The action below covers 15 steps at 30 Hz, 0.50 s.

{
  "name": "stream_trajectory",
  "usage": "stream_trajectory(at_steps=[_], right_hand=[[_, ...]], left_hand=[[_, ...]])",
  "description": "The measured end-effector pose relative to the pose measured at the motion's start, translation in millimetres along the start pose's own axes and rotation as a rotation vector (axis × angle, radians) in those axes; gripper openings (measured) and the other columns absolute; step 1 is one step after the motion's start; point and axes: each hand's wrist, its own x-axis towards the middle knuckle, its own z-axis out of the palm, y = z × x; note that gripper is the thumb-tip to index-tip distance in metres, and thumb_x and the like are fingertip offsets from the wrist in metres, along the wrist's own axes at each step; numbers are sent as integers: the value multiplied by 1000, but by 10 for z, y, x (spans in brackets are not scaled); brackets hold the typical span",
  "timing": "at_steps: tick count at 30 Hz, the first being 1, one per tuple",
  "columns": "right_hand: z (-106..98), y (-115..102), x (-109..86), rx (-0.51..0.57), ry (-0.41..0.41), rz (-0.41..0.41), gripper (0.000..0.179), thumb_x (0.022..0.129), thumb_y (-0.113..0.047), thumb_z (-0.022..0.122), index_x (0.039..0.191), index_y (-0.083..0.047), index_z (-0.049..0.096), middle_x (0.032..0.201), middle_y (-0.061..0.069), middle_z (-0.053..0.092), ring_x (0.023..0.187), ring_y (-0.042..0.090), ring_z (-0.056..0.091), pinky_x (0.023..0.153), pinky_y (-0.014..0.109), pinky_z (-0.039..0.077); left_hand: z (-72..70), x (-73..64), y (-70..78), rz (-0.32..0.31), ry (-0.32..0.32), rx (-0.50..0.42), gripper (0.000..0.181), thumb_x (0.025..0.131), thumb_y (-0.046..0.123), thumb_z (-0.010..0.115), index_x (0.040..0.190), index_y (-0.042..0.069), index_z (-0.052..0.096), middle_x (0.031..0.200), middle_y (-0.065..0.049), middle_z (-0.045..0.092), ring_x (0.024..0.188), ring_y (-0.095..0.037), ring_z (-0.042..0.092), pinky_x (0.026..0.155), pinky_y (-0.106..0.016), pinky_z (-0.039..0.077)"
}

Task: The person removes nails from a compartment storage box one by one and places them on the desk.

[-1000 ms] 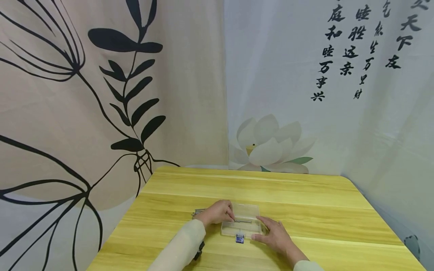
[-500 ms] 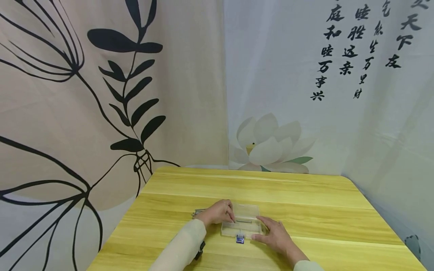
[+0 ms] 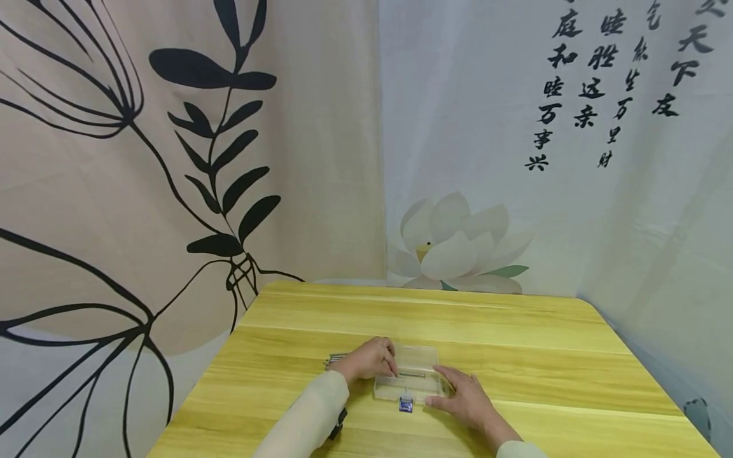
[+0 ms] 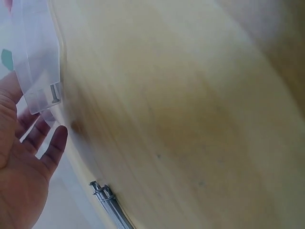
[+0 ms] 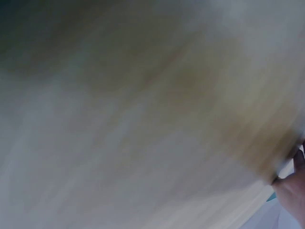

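Note:
A clear plastic box (image 3: 389, 389) sits on the table with its lid (image 3: 415, 356) folded back and a blue latch (image 3: 406, 404) at the front. Inside lies a thin grey nail (image 3: 412, 374); its head end shows through the wall in the left wrist view. My left hand (image 3: 372, 358) reaches over the box's left end, fingertips down at the nail's near end; I cannot tell whether they pinch it. At the other end my right hand (image 3: 466, 397) holds the box, thumb at the front and index finger at the back corner.
A bundle of long grey nails (image 4: 112, 205) lies on the wooden table (image 3: 515, 356) left of the box, partly hidden by the left hand in the head view. A printed curtain (image 3: 321, 159) hangs behind the table. The right wrist view is mostly blurred.
The left fingertips have shifted very slightly at the nail's left end. The right hand and the box stay in place.

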Motion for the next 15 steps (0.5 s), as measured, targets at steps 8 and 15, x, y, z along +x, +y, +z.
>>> stream_trajectory(at_steps=[8, 15], right_hand=[[11, 15, 4, 0, -6, 5, 78, 79, -51, 79, 141, -9, 55, 140, 20, 53, 131, 44, 45, 109, 69, 10], [2, 4, 7, 9, -10, 16, 79, 79, -51, 79, 141, -9, 55, 141, 20, 53, 131, 45, 45, 110, 69, 10]], left_hand=[[12, 17, -9, -34, -5, 16, 5, 85, 24, 79, 81, 22, 81, 113, 4, 60, 107, -10, 51, 96, -29, 42], [4, 17, 3, -32, -3, 11, 5, 84, 21, 80, 80, 23, 81, 113, 4, 60, 107, -10, 51, 97, -30, 43]])
